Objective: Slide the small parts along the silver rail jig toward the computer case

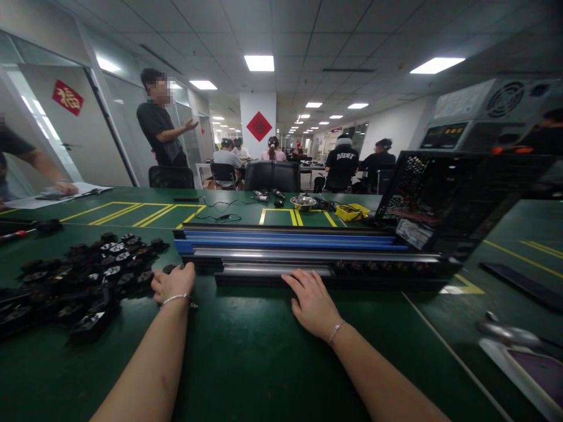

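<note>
My left hand (173, 284) is curled over a small black part (169, 268) at the right edge of a loose pile of black parts (99, 272), several of which show silvery faces. Fingers hide most of that part. My right hand (313, 302) has its fingers stretched out, the tips touching the front edge of a long black rail (255, 280) with a silvery channel. Inside the right stretch of this rail sits a row of dark parts (378, 267). Behind it lie further long rails, one of them with a blue strip (290, 238).
At the right end of the rails stands an open black computer case (433, 193) with power supplies (484, 105) on top. Beyond the rails are a metal bowl (303, 203), a yellow tray (352, 212) and cables. One person (160, 126) stands across the table; another's hand (65, 187) rests on papers.
</note>
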Available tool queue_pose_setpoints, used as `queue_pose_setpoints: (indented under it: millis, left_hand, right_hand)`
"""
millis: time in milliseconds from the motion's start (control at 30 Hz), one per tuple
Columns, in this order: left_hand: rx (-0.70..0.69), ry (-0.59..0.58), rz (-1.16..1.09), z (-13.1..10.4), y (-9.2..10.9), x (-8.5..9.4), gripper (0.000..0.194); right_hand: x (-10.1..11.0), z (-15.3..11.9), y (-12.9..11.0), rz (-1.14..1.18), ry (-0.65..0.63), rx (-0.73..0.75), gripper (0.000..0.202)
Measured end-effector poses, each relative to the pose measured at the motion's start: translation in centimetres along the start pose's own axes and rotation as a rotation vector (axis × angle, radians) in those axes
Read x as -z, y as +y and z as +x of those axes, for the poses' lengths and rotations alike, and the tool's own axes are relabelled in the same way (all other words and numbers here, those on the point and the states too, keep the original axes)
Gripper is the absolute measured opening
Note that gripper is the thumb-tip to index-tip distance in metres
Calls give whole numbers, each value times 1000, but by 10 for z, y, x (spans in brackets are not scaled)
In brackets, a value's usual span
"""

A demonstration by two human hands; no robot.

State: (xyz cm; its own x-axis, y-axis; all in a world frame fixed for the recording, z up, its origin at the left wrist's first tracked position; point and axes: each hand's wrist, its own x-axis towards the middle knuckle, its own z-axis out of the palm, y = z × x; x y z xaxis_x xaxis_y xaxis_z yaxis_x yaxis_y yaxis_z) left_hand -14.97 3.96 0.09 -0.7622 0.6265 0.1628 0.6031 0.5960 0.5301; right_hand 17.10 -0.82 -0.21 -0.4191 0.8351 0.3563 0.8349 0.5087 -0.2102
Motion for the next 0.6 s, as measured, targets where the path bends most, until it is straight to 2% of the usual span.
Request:
queue_pose_setpoints:
  millis: [100, 167, 233, 300, 367, 433, 533, 600]
  left_hand:
    - [96, 40, -47, -7, 6, 4, 46]
    - [48, 100, -79, -15, 12, 6, 43]
    - [-137, 208, -141, -25, 21, 5, 45]
    - [-369, 241, -184, -35, 31, 1, 47]
    - [-608, 211, -192, -49, 42, -5, 45]
    - [-809, 157, -181, -66, 51, -12, 43]
    - [-1077, 47, -105, -93, 59, -20, 42]
    - [-1170, -47, -44, -107, 60, -22, 45]
  right_hand:
    - [-2, 0, 1, -6, 10, 6, 56]
    - [-3, 0, 1, -7, 25, 12, 56]
    - [-4, 0, 1, -6, 42, 14, 55]
    - [-4, 0, 0, -5, 69, 11, 53]
    - [-3, 1, 0, -13, 125, -9, 46]
    - [-2, 2, 2, -45, 258, -94, 40]
    - [0, 5, 8, -117, 505, -325, 40]
    - [0, 7, 14, -138, 585, -459, 48]
